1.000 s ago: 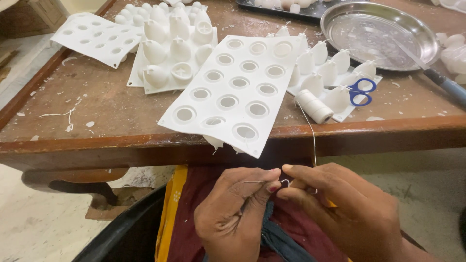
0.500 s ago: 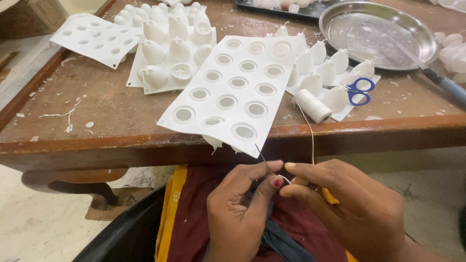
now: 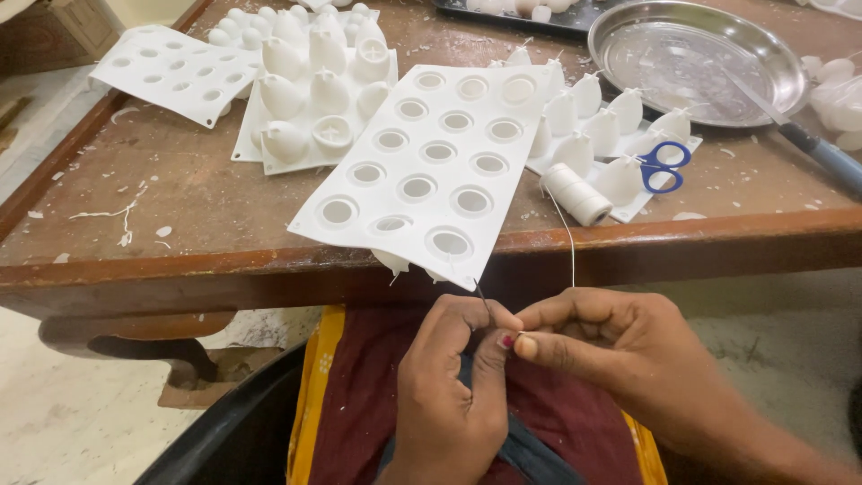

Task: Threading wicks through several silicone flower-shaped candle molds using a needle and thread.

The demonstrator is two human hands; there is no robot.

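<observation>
Below the bench (image 3: 180,260) edge, the left hand (image 3: 453,386) pinches a thin needle (image 3: 481,295) while the right hand (image 3: 611,346) pinches white thread (image 3: 571,242) running from the spool (image 3: 577,193) beside blue scissors (image 3: 663,164), a white mould tray (image 3: 431,166) overhanging the edge, the needle's eye too small to see.

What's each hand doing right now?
Left hand: shut, pinching a needle.
Right hand: shut, pinching the thread at the needle.

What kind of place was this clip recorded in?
Probably a small candle-making workshop: white silicone moulds on a wax-spattered wooden table, a spool of white thread, and both hands pinching a thin needle.
</observation>
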